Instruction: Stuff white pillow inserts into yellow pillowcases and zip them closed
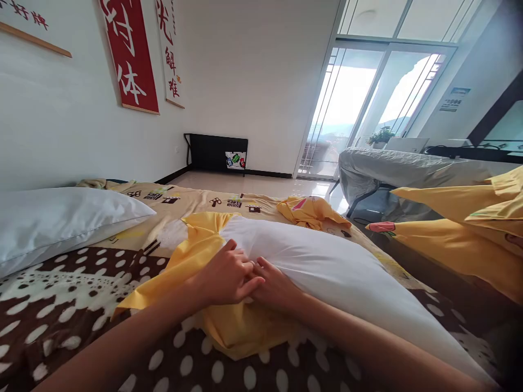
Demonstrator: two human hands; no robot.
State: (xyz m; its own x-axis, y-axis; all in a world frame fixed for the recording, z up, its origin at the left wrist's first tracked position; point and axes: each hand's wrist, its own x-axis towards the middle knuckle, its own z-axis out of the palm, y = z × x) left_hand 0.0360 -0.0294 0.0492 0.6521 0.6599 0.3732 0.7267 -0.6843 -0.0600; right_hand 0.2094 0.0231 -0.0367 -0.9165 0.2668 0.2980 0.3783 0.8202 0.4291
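Note:
A white pillow (322, 256) lies slantwise on the bed before me. One end of it is in a yellow pillowcase (196, 245), whose loose cloth spreads to the left and beneath my hands. My left hand (229, 275) is closed with its fingers bent at the pillowcase's edge. Touching it, my right hand (273, 286) is closed too and lies over the near side of the pillow, where pillow and pillowcase meet. Their fingers overlap, so the exact pinch of cloth is partly hidden.
Another white pillow (61, 223) rests at the left on the patterned blanket (98, 272). A crumpled yellow cloth (312, 212) sits near the bed's far edge. More yellow cloth (441, 237) hangs raised at the right. Behind it stands a plastic-covered piece of furniture (392, 166).

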